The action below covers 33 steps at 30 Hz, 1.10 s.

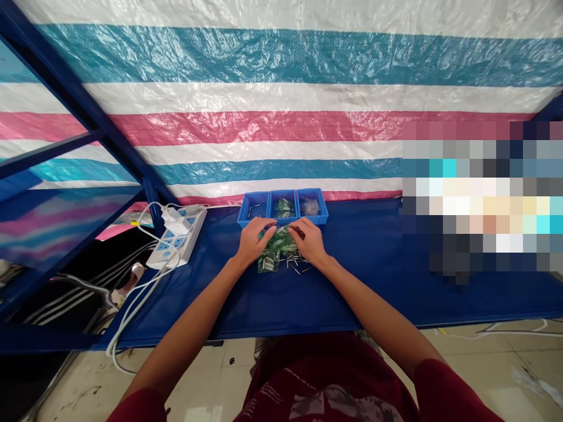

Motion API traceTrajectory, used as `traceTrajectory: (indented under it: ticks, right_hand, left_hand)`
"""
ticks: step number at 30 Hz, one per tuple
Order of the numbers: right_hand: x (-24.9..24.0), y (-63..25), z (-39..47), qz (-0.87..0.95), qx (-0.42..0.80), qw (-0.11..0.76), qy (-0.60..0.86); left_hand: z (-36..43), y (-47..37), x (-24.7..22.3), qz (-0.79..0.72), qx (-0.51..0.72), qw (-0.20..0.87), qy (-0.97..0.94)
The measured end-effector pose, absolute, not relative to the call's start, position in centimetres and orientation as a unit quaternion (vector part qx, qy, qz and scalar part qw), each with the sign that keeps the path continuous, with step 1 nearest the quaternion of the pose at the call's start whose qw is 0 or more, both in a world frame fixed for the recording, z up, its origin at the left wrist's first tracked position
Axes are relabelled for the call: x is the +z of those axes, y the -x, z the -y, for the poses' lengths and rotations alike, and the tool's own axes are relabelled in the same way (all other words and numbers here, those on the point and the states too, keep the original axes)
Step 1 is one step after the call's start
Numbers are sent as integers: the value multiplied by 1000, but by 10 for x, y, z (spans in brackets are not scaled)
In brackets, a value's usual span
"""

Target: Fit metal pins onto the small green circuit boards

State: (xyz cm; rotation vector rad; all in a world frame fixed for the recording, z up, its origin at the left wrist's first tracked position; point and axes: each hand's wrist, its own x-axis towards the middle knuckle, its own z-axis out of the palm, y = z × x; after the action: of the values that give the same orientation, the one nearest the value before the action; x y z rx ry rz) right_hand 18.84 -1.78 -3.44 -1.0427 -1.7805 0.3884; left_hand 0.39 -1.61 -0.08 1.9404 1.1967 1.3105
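My left hand is closed, its thumb and fingers pinching the left side of a small green see-through plastic bag. On the other side, my right hand is also closed, with its fingertips at the bag's right edge; the exact grip is partly hidden. Below my left hand lies another green plastic bag with pale pieces inside. Thin metal pins are scattered on the blue table by my right hand. Just beyond the hands stand three joined blue bins: a left bin, a middle bin and a right bin.
The left bin holds a few thin metal pieces, the middle one green bags, the right one clear bags. A white power strip with a plug and cables occupies the table's left end. A striped sheet hangs behind. Pixelation covers the right side.
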Motion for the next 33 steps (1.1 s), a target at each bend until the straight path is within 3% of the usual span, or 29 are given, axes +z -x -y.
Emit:
traceTrajectory:
  ticks: [7, 13, 18, 33]
  right_hand:
    - [-28, -188, 22, 701, 206, 524, 437]
    - [-27, -188, 23, 667, 269, 527, 453]
    - [-24, -188, 25, 670, 287, 520, 444]
    - [-29, -190, 22, 725, 153, 531, 411]
  left_hand:
    - [11, -5, -6, -455, 467, 334, -680]
    - [4, -4, -16, -466, 468, 314, -682]
    - [4, -7, -12, -438, 475, 395, -653]
    - [9, -8, 2, -389, 469, 582, -538]
